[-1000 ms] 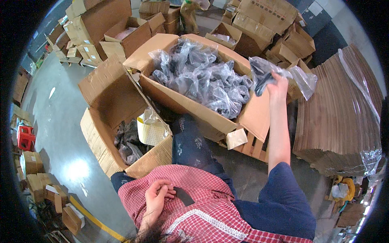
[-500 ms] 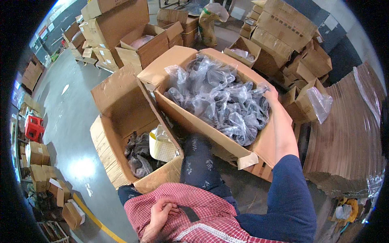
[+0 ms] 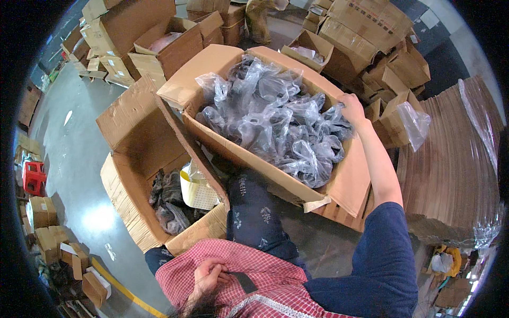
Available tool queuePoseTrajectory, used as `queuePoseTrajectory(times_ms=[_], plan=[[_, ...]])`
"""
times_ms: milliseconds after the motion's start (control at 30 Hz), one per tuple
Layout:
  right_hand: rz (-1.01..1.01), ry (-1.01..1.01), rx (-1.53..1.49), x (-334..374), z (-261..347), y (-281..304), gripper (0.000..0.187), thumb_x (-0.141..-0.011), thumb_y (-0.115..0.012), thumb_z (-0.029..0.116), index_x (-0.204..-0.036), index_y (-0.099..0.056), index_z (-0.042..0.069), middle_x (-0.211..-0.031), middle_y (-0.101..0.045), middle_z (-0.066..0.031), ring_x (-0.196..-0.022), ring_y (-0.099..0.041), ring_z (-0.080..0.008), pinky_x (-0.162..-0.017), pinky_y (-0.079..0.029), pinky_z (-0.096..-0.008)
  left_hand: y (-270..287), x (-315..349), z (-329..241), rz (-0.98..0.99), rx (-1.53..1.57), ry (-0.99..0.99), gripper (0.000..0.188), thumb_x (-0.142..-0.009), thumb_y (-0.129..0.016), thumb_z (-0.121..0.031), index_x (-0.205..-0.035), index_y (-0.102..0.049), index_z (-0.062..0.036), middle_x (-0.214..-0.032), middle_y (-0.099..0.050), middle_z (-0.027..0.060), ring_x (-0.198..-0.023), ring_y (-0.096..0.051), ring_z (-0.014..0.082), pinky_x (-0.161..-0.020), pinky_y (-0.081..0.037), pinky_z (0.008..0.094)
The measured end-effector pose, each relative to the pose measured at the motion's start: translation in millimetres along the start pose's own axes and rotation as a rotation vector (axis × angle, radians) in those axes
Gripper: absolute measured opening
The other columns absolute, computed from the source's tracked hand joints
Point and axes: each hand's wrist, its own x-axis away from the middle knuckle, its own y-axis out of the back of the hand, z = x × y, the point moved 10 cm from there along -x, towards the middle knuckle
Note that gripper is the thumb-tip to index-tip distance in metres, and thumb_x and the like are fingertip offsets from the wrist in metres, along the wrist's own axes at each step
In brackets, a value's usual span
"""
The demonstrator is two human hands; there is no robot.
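A large cardboard box stands ahead of me, filled with clear plastic bags that hold dark contents. My right hand reaches to its far right side, fingers bent onto a bag beside the rim; their tips are partly hidden. My left hand rests curled against the red checked apron in my lap, beside a dark strip. What its fingers hold, if anything, does not show. At front left, a smaller open box contains dark bagged items and a pale yellow perforated basket.
Stacked cartons stand at the far left, with more piled cartons at the far right. A tall stack of flat cardboard rises on the right. A red stool stands at the left. The large box rests on a wooden pallet.
The whole view has shifted, with the boxes now further left and higher. My right hand has moved slightly away along the box's right side. The left hand stays in my lap.
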Motion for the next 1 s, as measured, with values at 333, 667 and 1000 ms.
queuePoseTrajectory(times_ms=[333,667,1000], plan=[[-0.094,-0.145,-0.193,14,-39,-12,0.034,-0.076,-0.059,0.002,-0.108,-0.07,0.007,-0.104,-0.069,-0.0204,-0.101,-0.065,-0.0406,-0.089,-0.051,-0.0416,7,-2,2,0.005,0.079,-0.001,0.022,-0.102,-0.047,-0.005,-0.12,-0.056,0.0018,-0.098,-0.066,0.0155,-0.072,-0.07,0.0224,-0.061,-0.059,0.0326],[0.035,-0.019,0.29,-9,-61,-51,0.053,-0.081,-0.058,0.007,-0.134,-0.054,0.009,-0.131,-0.059,-0.0245,-0.118,-0.06,-0.0402,-0.099,-0.048,-0.0461,18,-14,-2,-0.088,0.137,-0.103,0.03,-0.099,-0.049,-0.002,-0.129,-0.046,0.0006,-0.098,-0.067,0.0168,-0.074,-0.07,0.0261,-0.056,-0.058,0.0354],[-0.005,0.641,-0.346,10,420,59,0.042,-0.083,-0.065,0.002,-0.125,-0.061,0.004,-0.134,-0.058,-0.0166,-0.125,-0.054,-0.0368,-0.11,-0.04,-0.0444,90,-33,-28,-0.471,-0.543,-0.507,0.036,-0.088,-0.06,-0.013,-0.122,-0.055,-0.001,-0.109,-0.065,0.0238,-0.087,-0.068,0.0408,-0.078,-0.055,0.0487]])
